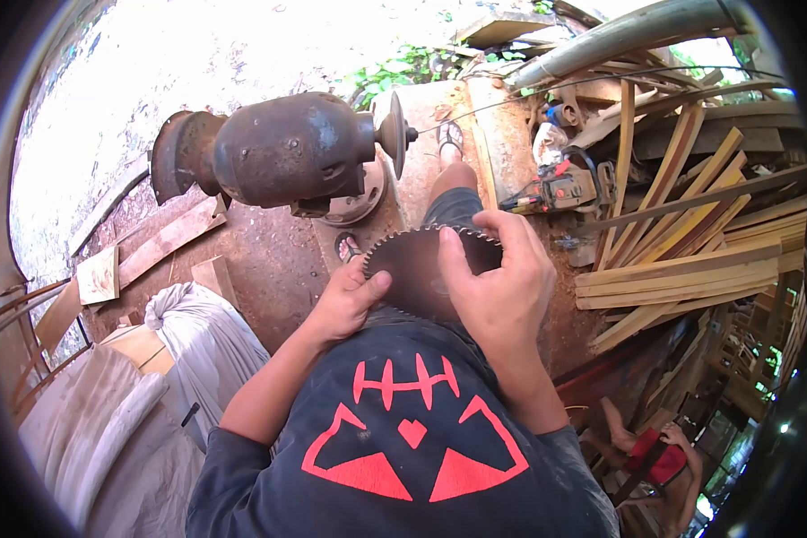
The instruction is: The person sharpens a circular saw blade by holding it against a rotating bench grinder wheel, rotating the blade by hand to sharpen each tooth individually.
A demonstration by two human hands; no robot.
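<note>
A dark round saw blade (412, 269) with a toothed rim lies in front of my shirt, over my lap. My left hand (350, 298) grips its left edge, the thumb on top of the blade. At the blade's right side, my right hand (502, 269) has its thumb over the face and its index finger bent near the toothed rim. Beyond the blade stands a rusty bench grinder (287, 148) with a thin disc (392, 139) on its right end and a flared guard at its left.
A chainsaw (560, 190) lies to the right, beside stacked wooden strips (681, 273). Draped cloth (197, 332) and boards (170, 242) are at left. A thick pole (628, 40) crosses the upper right. Another person (659, 457) is at the lower right.
</note>
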